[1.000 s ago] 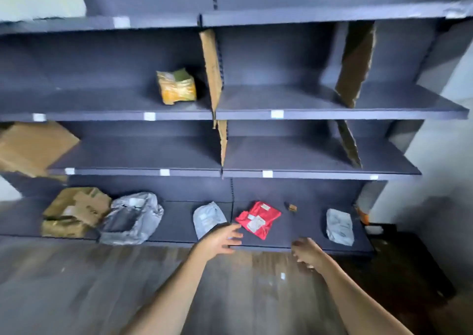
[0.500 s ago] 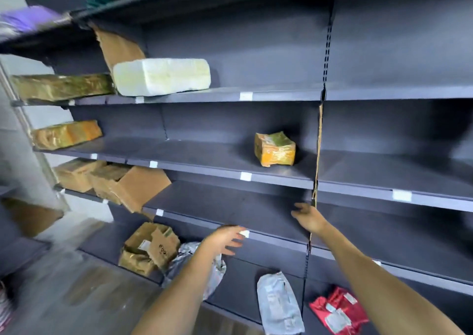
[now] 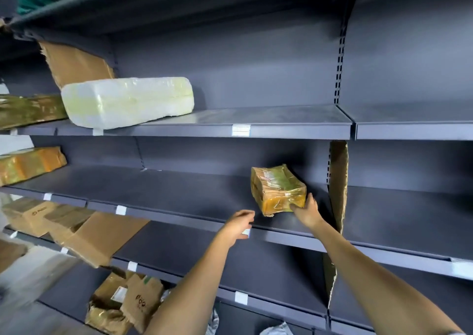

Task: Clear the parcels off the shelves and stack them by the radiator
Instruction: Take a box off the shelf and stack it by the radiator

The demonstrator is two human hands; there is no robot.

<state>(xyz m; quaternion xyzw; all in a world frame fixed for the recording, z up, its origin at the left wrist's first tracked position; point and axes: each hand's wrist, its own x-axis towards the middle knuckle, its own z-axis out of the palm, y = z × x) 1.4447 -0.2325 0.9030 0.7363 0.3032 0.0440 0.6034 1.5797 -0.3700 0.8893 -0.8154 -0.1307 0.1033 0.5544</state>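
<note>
Your right hand is taking a grip on the small taped yellow parcel, fingers curling round its near right corner. The parcel is sitting on the middle shelf, just left of a cardboard divider and tilting slightly off the shelf at its front. Your left hand is hovering at the shelf's front edge, near the parcel's left side but not touching it, fingers loosely curled and holding nothing. On the shelf above, a long white wrapped parcel is lying flat. Brown cardboard boxes are leaning on the lower shelf at left.
</note>
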